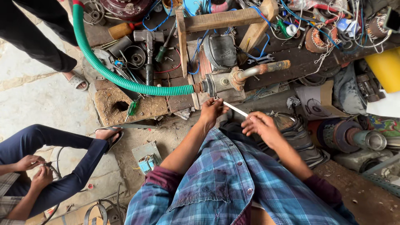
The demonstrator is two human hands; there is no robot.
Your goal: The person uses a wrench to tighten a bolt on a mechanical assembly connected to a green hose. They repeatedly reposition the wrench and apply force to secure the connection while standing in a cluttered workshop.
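- So the left hand (211, 109), just left of centre frame, is pinching one end of a thin white strip (235, 109), looks like sealing tape or maybe a tie, can't really tell, right up against the grey pump body (221, 81).
- Right hand (261, 126), a bit lower and to the right, has its fingers curled around the strip's other end, so the strip runs taut and slanted between the two hands.
- Doing this well imo: keep that tension even. Slack lets a thin strip twist or fold on itself.
- Left pinch should sit as close to the fitting as possible, since that's the anchor point.
- The rusty pipe stub (266, 67) sticks out to the upper right and the green corrugated hose (125, 81) comes in from the left, so there's not much elbow room. Short moves, wrists low.
- Bench clutter (blue wires (196, 54), wooden frame (221, 18)) sits just above, easy to snag on.
- Another person's hands (35, 168) at lower left are busy with their own wire, well apart.
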